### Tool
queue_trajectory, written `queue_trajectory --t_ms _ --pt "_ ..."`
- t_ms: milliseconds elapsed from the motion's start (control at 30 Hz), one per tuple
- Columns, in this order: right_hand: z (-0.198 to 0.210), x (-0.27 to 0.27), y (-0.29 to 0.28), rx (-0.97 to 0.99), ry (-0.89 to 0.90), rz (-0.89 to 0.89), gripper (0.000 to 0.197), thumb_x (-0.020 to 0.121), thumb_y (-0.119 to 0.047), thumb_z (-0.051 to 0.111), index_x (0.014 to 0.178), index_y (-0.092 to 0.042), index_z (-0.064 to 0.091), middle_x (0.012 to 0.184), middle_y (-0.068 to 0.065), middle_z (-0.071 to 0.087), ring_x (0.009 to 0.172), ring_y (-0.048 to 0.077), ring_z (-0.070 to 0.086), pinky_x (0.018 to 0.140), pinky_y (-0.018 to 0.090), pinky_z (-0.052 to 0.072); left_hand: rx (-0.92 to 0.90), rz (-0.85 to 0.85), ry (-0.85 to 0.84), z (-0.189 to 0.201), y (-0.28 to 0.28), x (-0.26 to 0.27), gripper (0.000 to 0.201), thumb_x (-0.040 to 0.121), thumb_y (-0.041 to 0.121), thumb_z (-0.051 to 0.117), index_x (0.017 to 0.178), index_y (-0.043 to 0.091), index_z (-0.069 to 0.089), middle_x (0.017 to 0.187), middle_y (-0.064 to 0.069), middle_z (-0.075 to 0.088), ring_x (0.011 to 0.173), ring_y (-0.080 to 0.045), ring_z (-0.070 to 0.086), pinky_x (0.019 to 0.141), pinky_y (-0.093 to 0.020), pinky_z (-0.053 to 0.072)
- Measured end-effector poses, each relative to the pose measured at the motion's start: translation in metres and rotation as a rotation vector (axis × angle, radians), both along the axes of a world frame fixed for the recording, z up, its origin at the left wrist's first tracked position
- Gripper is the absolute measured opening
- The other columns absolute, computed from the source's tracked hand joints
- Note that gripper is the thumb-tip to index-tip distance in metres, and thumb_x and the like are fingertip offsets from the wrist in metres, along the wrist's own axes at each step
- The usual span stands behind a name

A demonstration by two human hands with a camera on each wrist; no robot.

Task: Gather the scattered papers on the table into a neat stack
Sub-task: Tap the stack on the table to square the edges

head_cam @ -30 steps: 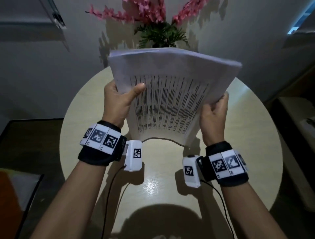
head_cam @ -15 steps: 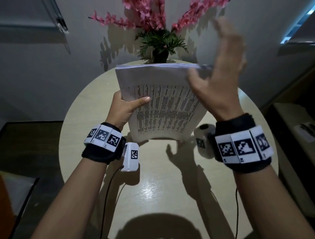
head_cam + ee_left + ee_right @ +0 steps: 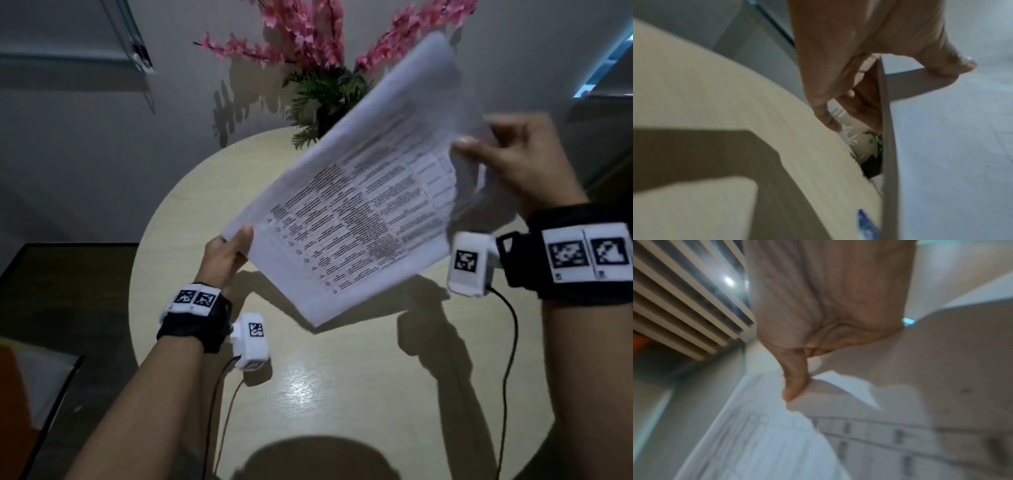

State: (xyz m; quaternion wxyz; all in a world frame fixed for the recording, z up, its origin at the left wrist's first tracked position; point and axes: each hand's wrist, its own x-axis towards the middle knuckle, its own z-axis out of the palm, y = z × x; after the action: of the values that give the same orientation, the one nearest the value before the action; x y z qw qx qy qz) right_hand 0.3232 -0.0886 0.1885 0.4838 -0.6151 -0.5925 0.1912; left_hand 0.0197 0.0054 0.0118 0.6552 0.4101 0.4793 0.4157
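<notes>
Left hand [image 3: 224,257]: my nearest grip; thumb on top and fingers beneath pinch the lower left corner of the papers [image 3: 359,219].
Right hand [image 3: 513,161]: thumb and fingers clamp the upper right edge.
Papers: one sheaf, tilted, in the air above the round table [image 3: 342,394], clear of it.
Handling: I judge it light, floppy and prone to fanning; hold opposite edges, then tap a long edge down.
Writing: printed table rows, too blurred for me to read.
Far end: potted pink flowers [image 3: 329,54] behind the sheaf.
</notes>
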Motion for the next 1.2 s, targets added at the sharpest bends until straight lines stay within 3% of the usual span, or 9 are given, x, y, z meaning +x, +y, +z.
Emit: queue_trajectory --t_ms 167,233,333,533,667,800,967,1133,1200 --pt "-0.08 0.009 -0.017 -0.08 0.209 -0.279 0.022 0.084 -0.004 0.062 0.072 -0.019 0.07 0.051 -0.028 0.063 0.051 -0.014 0.05 0.053 0.008 0.041 0.082 -0.017 -0.008 0.025 -0.012 0.034 0.006 0.082 0.013 0.067 0.088 0.015 0.068 0.075 0.011 0.076 0.071 -0.001 0.071 0.071 -0.02 0.056" --pt "-0.104 -0.002 -0.023 -0.097 0.248 -0.291 0.015 0.084 -0.005 0.062 0.074 -0.014 0.067 0.054 -0.026 0.064 0.053 -0.012 0.049 0.053 0.012 0.042 0.203 0.123 0.138 0.043 -0.013 0.048 0.021 0.087 0.001 0.058 0.07 0.014 0.06 0.056 0.013 0.066 0.048 0.006 0.058 0.053 -0.01 0.047" --pt "-0.126 -0.015 -0.029 -0.034 0.395 -0.365 0.025 0.087 0.001 0.055 0.077 -0.02 0.063 0.065 -0.018 0.068 0.058 -0.008 0.053 0.059 0.013 0.045 0.328 0.245 0.165 0.057 -0.009 0.059 0.012 0.084 0.007 0.064 0.075 0.014 0.06 0.078 -0.006 0.062 0.065 -0.012 0.057 0.065 -0.022 0.048" --pt "-0.151 -0.029 -0.037 -0.107 0.544 -0.476 0.038 0.083 0.011 0.048 0.109 -0.015 0.052 0.102 0.007 0.058 0.081 0.003 0.055 0.064 0.009 0.048 0.28 0.257 0.2 0.032 -0.011 0.036 0.023 0.078 0.011 0.072 0.098 0.012 0.062 0.083 0.003 0.064 0.069 0.0 0.06 0.064 -0.017 0.052" --pt "-0.142 -0.038 -0.034 -0.11 0.623 -0.527 0.039 0.083 0.014 0.037 0.107 -0.015 0.047 0.088 -0.003 0.054 0.08 0.011 0.052 0.054 0.003 0.043 0.189 0.228 0.116 0.026 -0.017 0.034 0.018 0.084 0.004 0.063 0.101 0.009 0.058 0.082 0.003 0.063 0.062 0.007 0.063 0.062 -0.016 0.052" --pt "-0.111 -0.024 -0.026 -0.058 0.188 -0.544 0.034 0.079 0.004 0.043 0.103 -0.019 0.047 0.086 -0.009 0.051 0.083 -0.003 0.052 0.082 0.025 0.044 0.205 0.212 0.092 0.032 -0.021 0.036 0.016 0.088 -0.004 0.054 0.089 0.012 0.054 0.067 0.01 0.061 0.045 0.015 0.058 0.044 -0.005 0.044" --pt "-0.084 -0.041 0.01 -0.645 -0.894 -0.22 0.036 0.085 -0.014 0.045 0.122 -0.016 0.046 0.129 0.007 0.052 0.13 0.029 0.03 0.107 0.069 0.007 0.183 0.177 0.026 0.026 -0.018 0.028 0.021 0.086 -0.001 0.058 0.105 0.007 0.053 0.081 0.005 0.059 0.054 0.017 0.06 0.056 -0.01 0.048" --pt "-0.093 -0.113 0.044 -0.401 -1.014 0.096 0.036 0.085 -0.006 0.047 0.12 -0.012 0.041 0.119 0.008 0.055 0.115 0.028 0.048 0.105 0.054 0.025 0.22 0.159 0.045 0.034 -0.027 0.031 0.02 0.089 -0.007 0.051 0.106 0.004 0.049 0.08 0.002 0.056 0.051 0.015 0.061 0.046 -0.003 0.045" --pt "-0.09 -0.126 0.049 -0.297 -0.964 0.138 0.03 0.085 -0.003 0.046 0.113 -0.013 0.046 0.105 0.007 0.063 0.097 0.03 0.058 0.083 0.039 0.037 0.201 0.136 0.07 0.029 -0.028 0.026 0.017 0.089 -0.005 0.051 0.105 0.003 0.05 0.079 0.0 0.057 0.052 0.012 0.063 0.046 -0.005 0.047"
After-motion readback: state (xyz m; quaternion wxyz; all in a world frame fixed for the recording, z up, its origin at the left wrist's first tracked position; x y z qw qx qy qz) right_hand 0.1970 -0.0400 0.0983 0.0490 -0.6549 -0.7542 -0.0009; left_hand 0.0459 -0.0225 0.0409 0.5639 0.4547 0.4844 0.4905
